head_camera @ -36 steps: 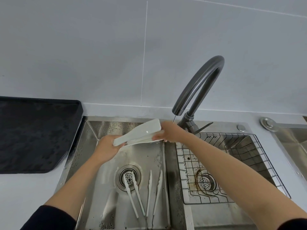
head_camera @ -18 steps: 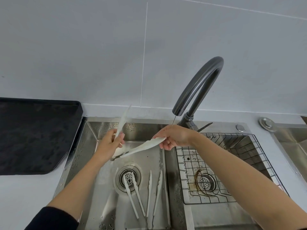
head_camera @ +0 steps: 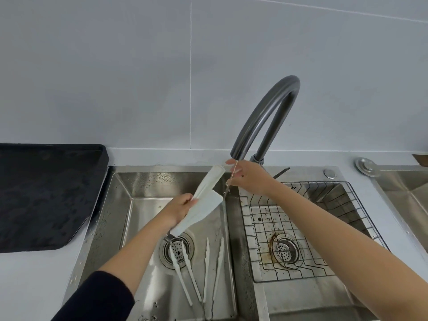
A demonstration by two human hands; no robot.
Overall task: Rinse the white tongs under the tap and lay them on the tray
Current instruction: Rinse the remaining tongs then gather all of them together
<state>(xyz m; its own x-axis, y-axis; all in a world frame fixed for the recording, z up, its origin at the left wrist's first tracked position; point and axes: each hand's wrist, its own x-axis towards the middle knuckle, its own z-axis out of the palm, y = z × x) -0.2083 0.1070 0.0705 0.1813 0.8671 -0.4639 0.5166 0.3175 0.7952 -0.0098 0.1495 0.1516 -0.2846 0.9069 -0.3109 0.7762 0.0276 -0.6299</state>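
Black sleeve cloth covers my left forearm at the near edge of the picture; my right arm is bare and reaches in from the near right corner. Nearest me, on the floor of the left sink basin (head_camera: 143, 188), two more pairs of thin white tongs (head_camera: 185, 272) lie side by side, their tips by the round drain strainer (head_camera: 177, 250). I judge they wait there for their own rinse.

Above them I hold the white tongs (head_camera: 203, 202) slanted over the left basin, the lower end above the drain, the upper end raised toward the tap (head_camera: 266, 117). My left hand (head_camera: 178, 208) has its fingers closed round the middle of the tongs. My right hand (head_camera: 249, 178) pinches the upper tip with closed fingers, just under the tap's mouth. I think the slant lets water run down the length and fall into the basin.

A thin stream of water (head_camera: 228, 188) drops from the tap beside the tongs; whether it touches them is hard to tell. The two arms of the tongs overlap, so their gap is unclear.

To the right, a wire rack (head_camera: 301, 269) sits in the right basin. Far left, the dark tray (head_camera: 46, 193) lies on the tabletop, beside the sink's left rim, cut off by the picture's edge. The tongs are not yet on it. The tap's lever is mostly hidden behind my right hand.
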